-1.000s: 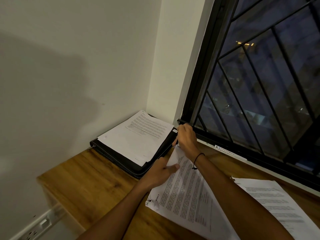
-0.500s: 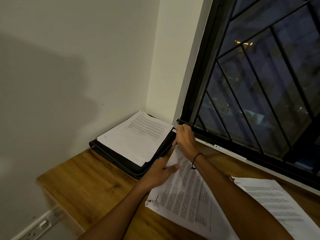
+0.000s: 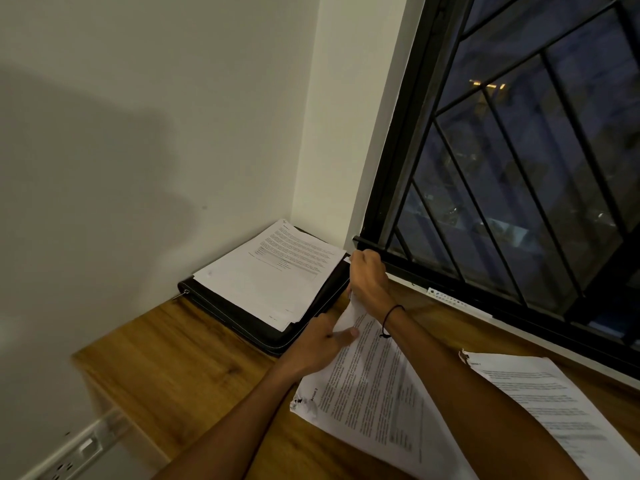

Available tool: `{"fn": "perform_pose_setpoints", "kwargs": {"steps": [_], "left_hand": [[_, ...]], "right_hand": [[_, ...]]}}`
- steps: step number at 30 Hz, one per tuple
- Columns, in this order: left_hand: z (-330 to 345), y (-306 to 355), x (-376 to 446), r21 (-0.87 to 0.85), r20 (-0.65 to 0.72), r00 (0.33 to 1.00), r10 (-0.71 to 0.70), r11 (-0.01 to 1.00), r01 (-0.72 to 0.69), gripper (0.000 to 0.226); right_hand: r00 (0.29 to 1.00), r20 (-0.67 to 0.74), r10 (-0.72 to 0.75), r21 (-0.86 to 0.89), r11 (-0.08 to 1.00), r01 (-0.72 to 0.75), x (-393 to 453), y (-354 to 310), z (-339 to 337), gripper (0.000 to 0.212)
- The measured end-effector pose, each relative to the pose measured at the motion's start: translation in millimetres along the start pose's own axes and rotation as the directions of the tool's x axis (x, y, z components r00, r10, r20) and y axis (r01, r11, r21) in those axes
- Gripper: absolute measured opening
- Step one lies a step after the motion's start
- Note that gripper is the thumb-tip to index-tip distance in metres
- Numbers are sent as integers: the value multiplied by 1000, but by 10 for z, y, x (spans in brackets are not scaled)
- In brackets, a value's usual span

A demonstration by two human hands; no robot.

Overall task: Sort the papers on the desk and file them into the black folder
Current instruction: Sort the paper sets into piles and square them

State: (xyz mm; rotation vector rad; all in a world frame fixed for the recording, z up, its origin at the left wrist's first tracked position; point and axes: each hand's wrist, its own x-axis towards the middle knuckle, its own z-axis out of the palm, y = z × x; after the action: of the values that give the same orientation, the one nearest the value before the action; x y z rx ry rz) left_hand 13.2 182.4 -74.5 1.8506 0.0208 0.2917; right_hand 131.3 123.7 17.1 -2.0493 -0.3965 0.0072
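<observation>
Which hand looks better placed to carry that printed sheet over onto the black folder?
Probably the right hand: it pinches the printed sheet at its far corner, right beside the black folder. The left hand only presses it.

Both forearms reach forward, the right crossing above. The left hand (image 3: pixel 320 344) lies flat, thumb extended. The right hand (image 3: pixel 369 277) is curled in a fist (a dark band circles its wrist), fingers pinching.
</observation>
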Motion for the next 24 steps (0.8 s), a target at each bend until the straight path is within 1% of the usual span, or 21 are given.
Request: {"fn": "perform_pose_setpoints", "kwargs": {"steps": [2,4,8,9,12,14,15,17,18,19,20,21,22,24], "left_hand": [[2,4,-10,7,2,1000,10,1000,-10,27],[5,-1,-14,-4,2,1000,-10,1000,10,25],[0,-32,14,-59,-12,999,-53,997,52,24],[-2,-44,21,-73,-8,998,-57,996,57,25],[-4,-58,13,-93,-3,999,-54,994,53,29],[-5,-58,3,-120,-1,999,-46,992,46,29],[-7,-50,-4,-134,-3,999,-52,990,51,28],[-12,-37,-11,-160,-3,997,-74,985,72,27],[-19,-36,-9,-168,0,996,-86,982,84,29],[-26,-27,-12,-170,3,995,-97,981,96,30],[-31,-19,-15,-165,2,995,-102,981,101,31],[-35,-7,-21,-155,-1,995,-99,983,98,31],[-42,-2,-26,-149,-3,996,-94,984,93,31],[-69,29,-35,-151,-19,995,-95,984,91,29]], "right_hand": [[999,-19,-30,11,999,30,-9,16,42,28],[998,-34,-49,63,997,52,-10,32,75,29],[998,-51,-41,187,981,49,-14,16,62,25],[999,-46,-29,209,977,38,-9,-2,36,23],[997,24,72,273,959,-76,35,-52,-61,19],[993,53,106,339,933,-118,93,-61,-159,18],[994,51,93,352,930,-105,123,-58,-226,16],[997,73,-2,312,950,-21,167,-30,-412,9],[989,130,-73,273,961,35,205,11,-520,6],[964,224,-144,238,967,90,222,62,-637,5],[922,334,-196,190,972,138,250,134,-754,9],[873,437,-216,121,976,181,257,206,-864,15],[832,520,-194,37,978,205,234,270,-966,20],[762,639,-101,-86,976,202,188,402,-1135,25]]}}
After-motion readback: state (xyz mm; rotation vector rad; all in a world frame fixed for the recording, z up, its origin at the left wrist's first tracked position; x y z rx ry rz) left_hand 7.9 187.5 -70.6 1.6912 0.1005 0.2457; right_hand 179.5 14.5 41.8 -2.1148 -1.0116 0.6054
